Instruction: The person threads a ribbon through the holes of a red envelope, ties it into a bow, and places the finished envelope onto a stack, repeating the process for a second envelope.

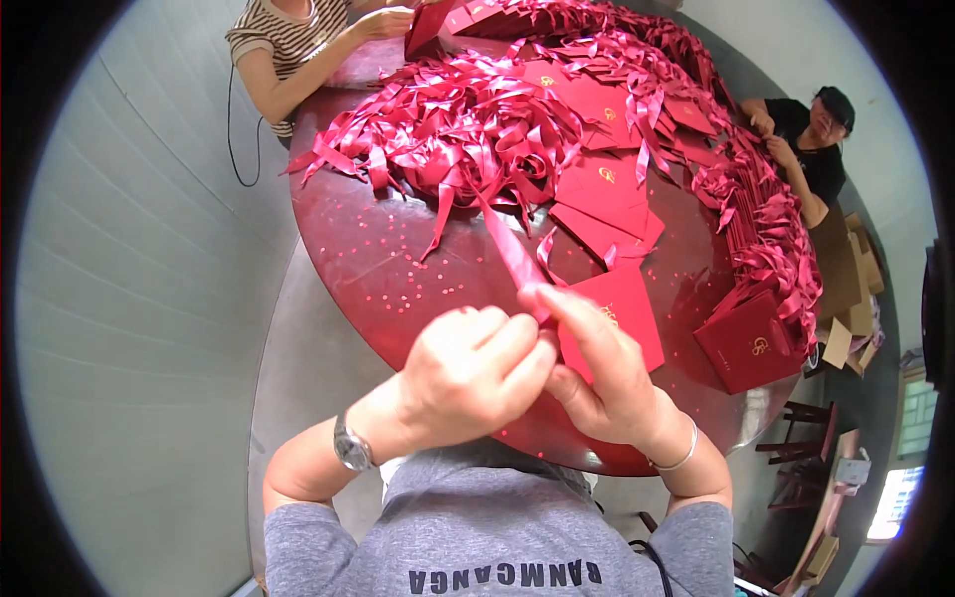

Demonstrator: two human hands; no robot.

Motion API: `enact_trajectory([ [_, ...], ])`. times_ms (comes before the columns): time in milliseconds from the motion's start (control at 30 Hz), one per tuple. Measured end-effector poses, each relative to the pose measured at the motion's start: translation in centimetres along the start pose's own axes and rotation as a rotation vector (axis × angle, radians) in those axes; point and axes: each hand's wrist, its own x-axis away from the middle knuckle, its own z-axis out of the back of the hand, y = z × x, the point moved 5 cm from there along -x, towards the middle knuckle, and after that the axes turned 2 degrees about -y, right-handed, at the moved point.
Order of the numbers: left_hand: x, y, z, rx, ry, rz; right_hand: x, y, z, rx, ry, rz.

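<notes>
My left hand (473, 376) is a closed fist over the near part of the table, with a watch on its wrist. Its fingertips meet the right hand's and close on a pink-red satin ribbon (509, 249), though the curled fingers hide most of the grip. My right hand (612, 383), with a thin bracelet on its wrist, pinches the same ribbon. From there the ribbon slants up toward a tangled heap of ribbons (468, 119). Partly under the right hand lies a flat red paper bag (632, 303) with a gold mark.
More red bags (602, 194) lie overlapped beyond. A long row of ribboned bags (751, 224) curves along the right side, ending in a bag (751, 343) near the edge. Small confetti-like bits dot the round table (343, 259). Two people work across from me. Open cartons (851, 298) stand at right.
</notes>
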Motion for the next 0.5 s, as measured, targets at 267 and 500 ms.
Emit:
enact_trajectory([
  [267, 1.4, 2.2, -1.2, 0.286, 0.163, -0.063, 4.6, -0.2, 0.6, -0.129, -0.067, -0.215],
  [500, -0.4, 4.1, -4.1, 0.364, 0.113, -0.24, 9.1, 0.9, 1.5, -0.835, -0.127, -0.82],
])
